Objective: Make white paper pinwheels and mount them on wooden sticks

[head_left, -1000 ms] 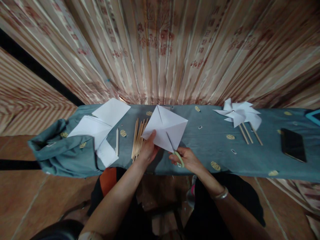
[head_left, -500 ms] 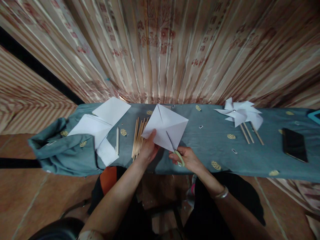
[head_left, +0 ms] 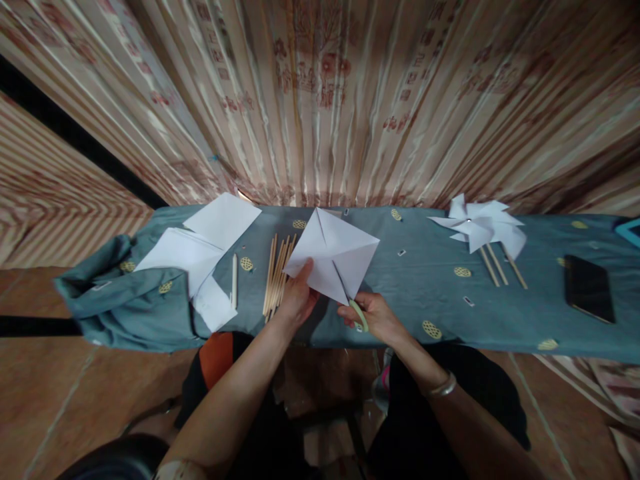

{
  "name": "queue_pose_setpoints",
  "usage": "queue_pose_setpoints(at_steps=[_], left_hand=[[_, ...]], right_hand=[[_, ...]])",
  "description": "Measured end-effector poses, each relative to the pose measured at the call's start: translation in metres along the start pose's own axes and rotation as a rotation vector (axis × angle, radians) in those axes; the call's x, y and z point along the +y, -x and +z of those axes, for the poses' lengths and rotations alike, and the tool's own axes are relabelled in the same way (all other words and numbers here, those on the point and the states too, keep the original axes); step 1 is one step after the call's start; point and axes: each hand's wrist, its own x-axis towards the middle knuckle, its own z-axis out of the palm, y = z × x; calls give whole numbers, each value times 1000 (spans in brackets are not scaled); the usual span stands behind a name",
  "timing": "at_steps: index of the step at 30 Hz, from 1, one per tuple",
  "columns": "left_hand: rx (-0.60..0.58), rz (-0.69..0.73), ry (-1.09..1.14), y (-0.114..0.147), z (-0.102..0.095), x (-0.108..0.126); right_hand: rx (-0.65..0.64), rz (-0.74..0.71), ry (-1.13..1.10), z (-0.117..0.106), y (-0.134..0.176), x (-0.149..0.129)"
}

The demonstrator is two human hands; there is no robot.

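Observation:
A square white sheet of paper (head_left: 345, 235) is held up over the cloth, one corner pointing away from me. My left hand (head_left: 300, 297) pinches its left part, thumb on top and fingers underneath. A slit runs in from the far corner, and a dark line lies at the near corner by the scissors. Around the pale green handles of the scissors (head_left: 361, 317), my right hand (head_left: 373, 317) is closed, with the blades at the paper's near corner. Several thin wooden sticks (head_left: 276, 277) lie just left of my left hand.
White paper sheets (head_left: 223, 223) and a white pen-like stick (head_left: 235, 280) lie on the left of the green cloth (head_left: 420, 280). White paper pinwheels (head_left: 480, 227) on sticks lie to the right, near a dark phone (head_left: 589, 288). A curtain (head_left: 320, 133) hangs behind.
Almost nothing differs. The paper's right corner has shifted very slightly right; both hands keep their hold on the paper and the scissors.

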Motion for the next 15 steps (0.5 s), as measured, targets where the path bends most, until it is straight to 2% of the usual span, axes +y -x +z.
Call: queue_pose_setpoints(at_steps=[15], left_hand=[[-47, 18, 13, -2, -3, -1]], right_hand=[[20, 6, -24, 1, -2, 7]])
